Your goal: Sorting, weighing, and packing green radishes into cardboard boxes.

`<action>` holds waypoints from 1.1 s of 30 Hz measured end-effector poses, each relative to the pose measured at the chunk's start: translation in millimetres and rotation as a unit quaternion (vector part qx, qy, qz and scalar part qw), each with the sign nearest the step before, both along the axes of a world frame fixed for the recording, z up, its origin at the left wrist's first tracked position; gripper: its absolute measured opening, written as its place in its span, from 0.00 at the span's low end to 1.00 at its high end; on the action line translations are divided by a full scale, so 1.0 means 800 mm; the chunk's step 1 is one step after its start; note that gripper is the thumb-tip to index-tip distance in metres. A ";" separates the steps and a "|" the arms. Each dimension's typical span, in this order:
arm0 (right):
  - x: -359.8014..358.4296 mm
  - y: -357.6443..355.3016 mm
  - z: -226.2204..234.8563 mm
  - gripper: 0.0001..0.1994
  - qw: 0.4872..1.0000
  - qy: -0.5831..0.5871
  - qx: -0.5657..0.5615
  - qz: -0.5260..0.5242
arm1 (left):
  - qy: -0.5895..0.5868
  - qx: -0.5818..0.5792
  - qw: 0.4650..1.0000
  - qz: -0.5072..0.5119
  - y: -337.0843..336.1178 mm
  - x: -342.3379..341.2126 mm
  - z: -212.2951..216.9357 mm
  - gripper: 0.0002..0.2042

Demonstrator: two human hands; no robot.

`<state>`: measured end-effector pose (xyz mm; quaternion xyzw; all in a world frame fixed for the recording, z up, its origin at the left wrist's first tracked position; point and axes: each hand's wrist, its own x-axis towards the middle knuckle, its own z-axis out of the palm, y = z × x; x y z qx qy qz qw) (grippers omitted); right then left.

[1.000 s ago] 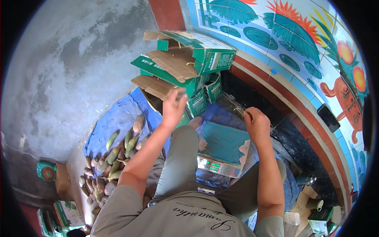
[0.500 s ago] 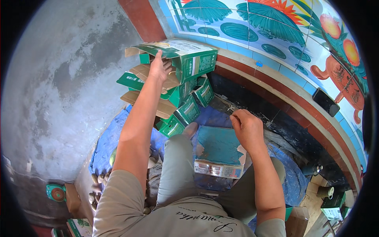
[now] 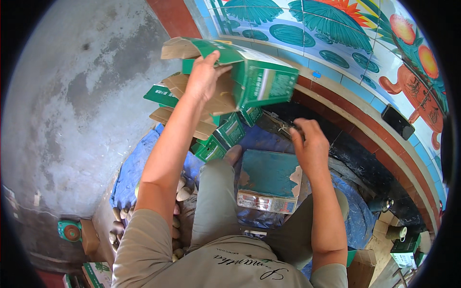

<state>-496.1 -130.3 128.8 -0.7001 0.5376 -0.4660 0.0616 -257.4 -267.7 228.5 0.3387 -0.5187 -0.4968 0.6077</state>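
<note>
A green and white cardboard box [image 3: 264, 84] with its flaps spread is gripped at its open end by my left hand [image 3: 204, 79]. It hangs tilted above other green boxes [image 3: 229, 130] stacked at the far left by the wall. My right hand [image 3: 311, 143], fingers bent and apart, hovers with nothing in it to the right of the held box. Below that hand sits a weighing scale [image 3: 269, 174] with a worn teal top and a button panel along its near edge.
Blue sheeting [image 3: 135, 165] covers the floor around my legs. Several brown, roundish lumps [image 3: 126, 213] lie at the lower left. A black phone [image 3: 397, 122] rests on the ledge at right, beneath painted tiles. Cardboard boxes [image 3: 361, 266] stand at the lower right.
My left hand has lifted the top box off the stack and swung it right and toward me. The right hand has moved slightly right and its fingers have spread.
</note>
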 end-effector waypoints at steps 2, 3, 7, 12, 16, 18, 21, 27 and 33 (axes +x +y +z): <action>-0.006 0.003 0.012 0.17 0.993 -0.011 -0.098 -0.063 | -0.004 0.003 1.000 -0.015 0.039 -0.027 0.003 0.15; -0.012 0.005 0.015 0.22 0.989 0.003 -0.131 -0.067 | -0.005 0.009 1.000 -0.017 0.054 -0.039 -0.003 0.15; -0.019 0.016 0.026 0.30 0.983 0.017 -0.174 -0.057 | -0.057 0.014 0.998 -0.031 0.125 -0.087 -0.020 0.15; -0.027 0.029 0.022 0.28 0.978 0.034 -0.198 -0.060 | -0.090 0.020 0.993 -0.071 0.166 -0.124 -0.048 0.17; -0.029 0.044 0.023 0.28 0.986 0.037 -0.148 -0.061 | -0.121 -0.012 0.985 -0.119 0.196 -0.148 -0.068 0.16; -0.033 0.045 0.023 0.26 0.989 0.055 -0.129 -0.040 | -0.135 -0.030 0.980 -0.146 0.209 -0.161 -0.083 0.15; -0.033 0.048 0.024 0.23 0.992 0.011 -0.115 -0.049 | -0.115 -0.044 0.979 -0.162 0.212 -0.169 -0.084 0.15; -0.047 0.048 0.023 0.18 0.991 0.000 -0.122 -0.058 | -0.182 -0.085 0.965 -0.168 0.213 -0.164 -0.080 0.17; -0.077 0.047 0.018 0.11 0.992 -0.094 -0.027 -0.078 | -0.522 -0.287 0.795 -0.114 0.212 -0.093 -0.089 0.32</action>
